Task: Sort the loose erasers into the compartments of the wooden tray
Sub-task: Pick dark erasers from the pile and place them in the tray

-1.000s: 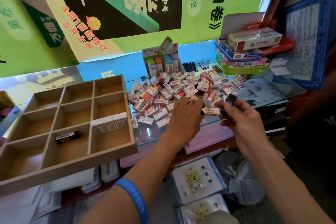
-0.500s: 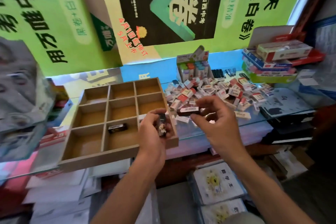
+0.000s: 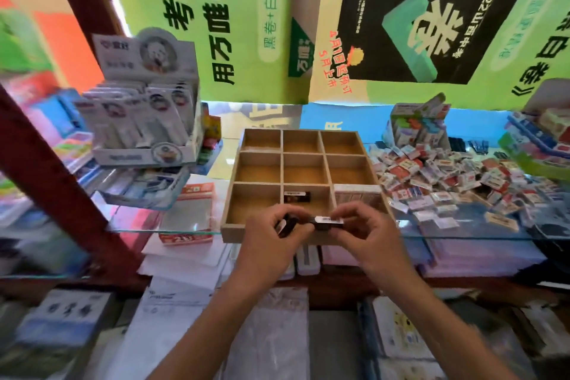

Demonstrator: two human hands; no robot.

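I see both hands over the nine-compartment wooden tray's near edge: left hand grips a black eraser, right hand pinches a black white-labelled eraser.

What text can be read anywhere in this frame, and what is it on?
"用万唯中考": green poster, printed sideways.
"黑卷+白卷": pale band on the same poster.
"2022": black poster, turned sideways.
"4月1日起预订 / 5月上市": red print at that poster's lower left corner.
Too small or blurred to read: the labels on the held black eraser, the loose erasers and the display boxes.
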